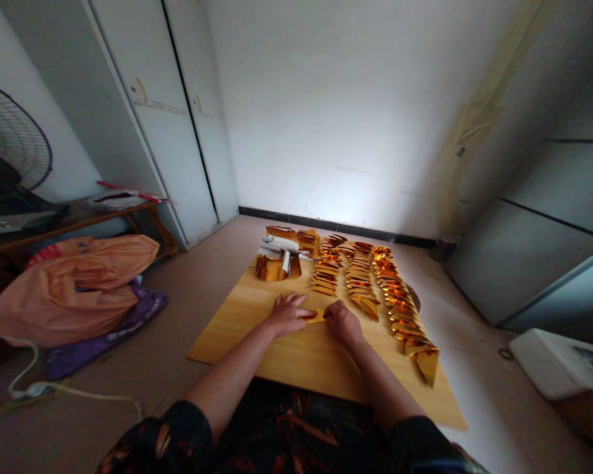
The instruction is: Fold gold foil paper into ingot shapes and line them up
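Observation:
A small piece of gold foil paper (317,316) lies on the wooden board (257,336) between my two hands. My left hand (287,315) rests at its left end with the fingers spread and the tips touching it. At the other end my right hand (344,322) is closed, its fingers pinching the foil's edge. Beyond the hands, folded gold foil pieces stand in overlapping rows: a left row (323,280), a middle row (362,283) and a longer right row (400,306). A curved gold foil sheet (271,268) sits at the board's far left.
White paper rolls (281,243) lie by the foil sheet. On the left are an orange bag (69,283), a purple bag (113,336), a white cord (84,390), a low wooden table (155,224) and a fan (14,138). A white box (556,362) stands at right.

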`<action>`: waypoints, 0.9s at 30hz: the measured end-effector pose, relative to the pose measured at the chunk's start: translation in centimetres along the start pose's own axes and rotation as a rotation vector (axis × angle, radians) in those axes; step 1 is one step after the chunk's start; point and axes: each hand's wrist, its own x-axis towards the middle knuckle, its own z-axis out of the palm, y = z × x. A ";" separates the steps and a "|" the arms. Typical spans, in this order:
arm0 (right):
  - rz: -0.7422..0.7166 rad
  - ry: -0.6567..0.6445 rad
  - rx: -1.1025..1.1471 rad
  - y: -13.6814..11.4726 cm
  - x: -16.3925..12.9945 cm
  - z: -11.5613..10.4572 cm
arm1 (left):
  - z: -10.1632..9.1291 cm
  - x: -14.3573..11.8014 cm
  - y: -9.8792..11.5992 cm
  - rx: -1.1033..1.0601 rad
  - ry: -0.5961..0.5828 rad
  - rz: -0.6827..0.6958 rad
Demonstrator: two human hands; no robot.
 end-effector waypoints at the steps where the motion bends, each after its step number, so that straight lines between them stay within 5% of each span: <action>1: -0.033 0.006 0.005 0.2 -0.1 0.2 | 0.2 -0.1 0.0 -0.001 0.033 0.015; 13: -0.158 0.049 -0.003 0.6 -0.3 0.6 | 2.4 0.3 -0.1 -0.101 0.365 0.198; 27: -0.147 0.154 -0.026 0.0 -0.3 1.3 | 2.0 0.0 0.4 -0.118 0.417 0.256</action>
